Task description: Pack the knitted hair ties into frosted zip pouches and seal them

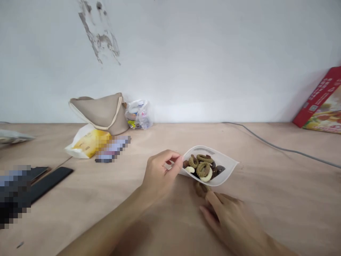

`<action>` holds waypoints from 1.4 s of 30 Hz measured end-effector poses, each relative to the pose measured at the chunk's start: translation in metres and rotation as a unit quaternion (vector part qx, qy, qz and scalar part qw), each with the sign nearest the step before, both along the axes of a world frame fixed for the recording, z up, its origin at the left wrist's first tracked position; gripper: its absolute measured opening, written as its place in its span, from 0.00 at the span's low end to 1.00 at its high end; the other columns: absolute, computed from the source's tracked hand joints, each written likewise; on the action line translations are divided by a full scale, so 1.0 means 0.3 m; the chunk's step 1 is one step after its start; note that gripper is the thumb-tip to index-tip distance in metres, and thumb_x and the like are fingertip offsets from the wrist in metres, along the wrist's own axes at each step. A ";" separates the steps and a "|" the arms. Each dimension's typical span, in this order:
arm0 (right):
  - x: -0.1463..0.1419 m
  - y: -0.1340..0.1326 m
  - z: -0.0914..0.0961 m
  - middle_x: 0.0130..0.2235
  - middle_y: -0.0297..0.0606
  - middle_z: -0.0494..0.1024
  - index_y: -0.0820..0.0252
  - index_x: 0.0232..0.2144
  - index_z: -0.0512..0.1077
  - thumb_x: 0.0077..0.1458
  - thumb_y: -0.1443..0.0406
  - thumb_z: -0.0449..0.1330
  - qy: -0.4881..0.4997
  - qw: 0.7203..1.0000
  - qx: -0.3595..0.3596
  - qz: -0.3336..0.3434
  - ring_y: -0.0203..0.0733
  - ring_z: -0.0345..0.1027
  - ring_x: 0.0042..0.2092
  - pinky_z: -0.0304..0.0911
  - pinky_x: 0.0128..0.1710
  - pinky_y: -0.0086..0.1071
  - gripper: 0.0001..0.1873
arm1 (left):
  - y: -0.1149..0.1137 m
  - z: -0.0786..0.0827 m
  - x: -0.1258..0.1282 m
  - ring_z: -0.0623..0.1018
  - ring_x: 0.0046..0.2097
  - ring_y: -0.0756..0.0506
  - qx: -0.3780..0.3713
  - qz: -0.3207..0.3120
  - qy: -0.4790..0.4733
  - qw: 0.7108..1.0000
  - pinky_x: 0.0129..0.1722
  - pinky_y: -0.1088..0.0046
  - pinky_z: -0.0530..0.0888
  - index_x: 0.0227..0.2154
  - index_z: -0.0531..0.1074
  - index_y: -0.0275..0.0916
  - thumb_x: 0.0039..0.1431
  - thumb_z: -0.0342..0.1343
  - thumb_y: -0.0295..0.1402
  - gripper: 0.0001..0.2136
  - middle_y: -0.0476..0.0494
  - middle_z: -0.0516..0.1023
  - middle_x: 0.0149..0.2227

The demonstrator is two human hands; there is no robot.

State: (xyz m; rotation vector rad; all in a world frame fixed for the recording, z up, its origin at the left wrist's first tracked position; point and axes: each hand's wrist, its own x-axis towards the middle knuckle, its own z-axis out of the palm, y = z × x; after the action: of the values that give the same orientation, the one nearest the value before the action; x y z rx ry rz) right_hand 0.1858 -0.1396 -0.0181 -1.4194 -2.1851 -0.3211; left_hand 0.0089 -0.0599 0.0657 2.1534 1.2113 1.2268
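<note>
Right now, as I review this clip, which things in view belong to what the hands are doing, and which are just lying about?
In use: left hand pinching a translucent plastic pouch; ring-shaped snacks inside it; right hand just below it.

Lying about: beige bag, crumpled plastic bag, red printed box, grey cable, black phone.

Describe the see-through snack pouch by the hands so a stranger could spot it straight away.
On the light wooden tabletop, look near the middle, in front of the beige fabric bag. A translucent plastic pouch lies there, its edge pinched by the left hand. Unlike that bag, it shows brown and pale ring-shaped snacks inside.
</note>
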 end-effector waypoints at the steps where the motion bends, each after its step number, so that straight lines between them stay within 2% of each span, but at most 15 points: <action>1: 0.003 0.005 0.000 0.21 0.29 0.73 0.55 0.29 0.62 0.55 0.67 0.50 0.003 1.000 0.003 -0.004 0.36 0.67 0.18 0.53 0.16 0.28 0.04 | 0.006 0.000 0.005 0.74 0.28 0.51 0.006 0.004 -0.002 1.000 0.31 0.77 0.70 0.23 0.73 0.38 0.54 0.53 0.29 0.08 0.51 0.78 0.24; 4: 0.010 0.028 -0.003 0.23 0.30 0.74 0.57 0.34 0.64 0.57 0.67 0.50 0.004 1.000 0.009 -0.016 0.37 0.68 0.19 0.51 0.16 0.29 0.03 | 0.029 -0.005 0.022 0.74 0.28 0.51 0.026 0.008 -0.005 1.000 0.32 0.77 0.70 0.23 0.72 0.38 0.55 0.52 0.29 0.08 0.52 0.78 0.24; 6: 0.010 0.038 -0.005 0.22 0.30 0.74 0.56 0.31 0.64 0.58 0.68 0.49 -0.001 1.000 0.015 0.003 0.37 0.67 0.18 0.50 0.16 0.29 0.05 | 0.039 -0.015 0.027 0.74 0.27 0.51 0.038 0.011 -0.005 0.999 0.31 0.78 0.70 0.23 0.72 0.38 0.55 0.52 0.29 0.08 0.52 0.78 0.24; 10: -0.002 0.006 0.023 0.20 0.28 0.71 0.56 0.26 0.64 0.60 0.71 0.46 -0.007 0.993 0.061 0.105 0.34 0.65 0.19 0.54 0.20 0.29 0.13 | 0.040 -0.043 0.020 0.73 0.27 0.51 0.056 0.018 -0.001 0.998 0.31 0.77 0.69 0.23 0.72 0.38 0.55 0.51 0.29 0.08 0.52 0.78 0.24; 13: 0.000 -0.029 0.093 0.21 0.29 0.71 0.60 0.33 0.69 0.60 0.72 0.48 -0.018 0.973 0.134 0.185 0.33 0.63 0.20 0.56 0.23 0.30 0.11 | 0.027 -0.059 0.006 0.73 0.27 0.51 0.089 0.016 0.002 0.996 0.30 0.77 0.68 0.23 0.72 0.38 0.55 0.52 0.29 0.08 0.51 0.77 0.24; 15: 0.020 -0.024 0.145 0.22 0.32 0.72 0.63 0.40 0.69 0.61 0.71 0.49 -0.018 0.972 0.173 0.160 0.35 0.63 0.22 0.57 0.24 0.32 0.10 | 0.018 -0.063 -0.001 0.73 0.28 0.51 0.106 0.009 -0.004 0.994 0.29 0.77 0.68 0.23 0.72 0.38 0.55 0.53 0.28 0.07 0.50 0.77 0.24; 18: 0.081 0.028 0.185 0.25 0.35 0.71 0.62 0.42 0.70 0.58 0.66 0.56 -0.010 0.976 0.215 0.045 0.38 0.64 0.27 0.60 0.28 0.32 0.10 | 0.010 -0.062 -0.013 0.73 0.27 0.51 0.103 0.010 -0.017 0.994 0.28 0.77 0.68 0.23 0.72 0.38 0.55 0.53 0.28 0.07 0.50 0.78 0.24; 20: 0.136 0.065 0.176 0.36 0.43 0.74 0.59 0.42 0.70 0.55 0.62 0.60 -0.004 0.978 0.204 0.051 0.45 0.68 0.38 0.64 0.36 0.37 0.13 | 0.009 -0.060 -0.024 0.73 0.26 0.51 0.080 0.014 -0.028 0.996 0.27 0.78 0.68 0.22 0.72 0.38 0.54 0.54 0.29 0.07 0.50 0.78 0.25; 23: 0.206 0.093 0.135 0.50 0.48 0.70 0.56 0.42 0.70 0.53 0.59 0.61 -0.005 0.985 0.139 0.098 0.54 0.63 0.52 0.63 0.45 0.48 0.14 | 0.010 -0.056 -0.046 0.75 0.28 0.51 0.011 0.018 -0.065 0.998 0.28 0.79 0.71 0.24 0.74 0.37 0.54 0.54 0.29 0.07 0.49 0.79 0.26; 26: 0.230 0.088 0.107 0.43 0.41 0.76 0.54 0.40 0.71 0.56 0.68 0.57 0.087 0.984 0.087 0.128 0.43 0.70 0.43 0.67 0.40 0.38 0.09 | 0.011 -0.054 -0.071 0.78 0.33 0.48 -0.086 -0.013 -0.114 0.990 0.34 0.77 0.74 0.26 0.76 0.37 0.51 0.58 0.31 0.04 0.48 0.81 0.29; 28: 0.222 0.081 0.108 0.35 0.36 0.78 0.53 0.38 0.72 0.56 0.70 0.56 0.200 0.970 0.065 0.124 0.38 0.72 0.36 0.68 0.34 0.31 0.09 | 0.011 -0.054 -0.085 0.79 0.36 0.47 -0.142 -0.037 -0.148 0.978 0.37 0.76 0.75 0.29 0.77 0.38 0.45 0.62 0.30 0.05 0.47 0.81 0.32; 31: 0.203 0.083 0.125 0.30 0.33 0.79 0.51 0.37 0.74 0.52 0.62 0.62 0.357 0.934 0.014 0.019 0.37 0.72 0.30 0.67 0.28 0.28 0.09 | 0.010 -0.052 -0.097 0.80 0.35 0.46 -0.217 -0.064 -0.185 0.956 0.36 0.74 0.77 0.32 0.78 0.39 0.41 0.65 0.28 0.11 0.47 0.82 0.34; 33: 0.199 0.094 0.134 0.28 0.33 0.79 0.52 0.35 0.76 0.46 0.55 0.65 0.454 0.889 -0.046 -0.047 0.38 0.71 0.28 0.68 0.27 0.29 0.13 | 0.012 -0.048 -0.099 0.80 0.37 0.45 -0.253 -0.095 -0.191 0.944 0.38 0.73 0.77 0.33 0.78 0.39 0.38 0.66 0.27 0.14 0.47 0.82 0.35; 35: 0.201 0.106 0.139 0.27 0.34 0.78 0.54 0.29 0.77 0.41 0.52 0.66 0.522 0.845 -0.093 -0.061 0.40 0.71 0.29 0.68 0.28 0.31 0.15 | 0.016 -0.046 -0.099 0.79 0.41 0.44 -0.266 -0.112 -0.189 0.938 0.42 0.73 0.76 0.34 0.79 0.40 0.33 0.68 0.24 0.19 0.48 0.82 0.37; 42: 0.234 0.111 0.178 0.26 0.33 0.75 0.55 0.24 0.74 0.39 0.51 0.66 0.576 0.807 -0.105 -0.082 0.39 0.67 0.30 0.63 0.29 0.30 0.15 | 0.022 -0.010 -0.084 0.76 0.26 0.52 -0.194 0.010 -0.204 0.959 0.27 0.82 0.72 0.20 0.78 0.39 0.39 0.65 0.27 0.02 0.52 0.79 0.21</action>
State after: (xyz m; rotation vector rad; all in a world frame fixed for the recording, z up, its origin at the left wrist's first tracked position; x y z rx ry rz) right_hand 0.2558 -0.1062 0.0352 -1.3474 -1.0919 0.6227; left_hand -0.0163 -0.0533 0.0626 1.5198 1.1738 1.2402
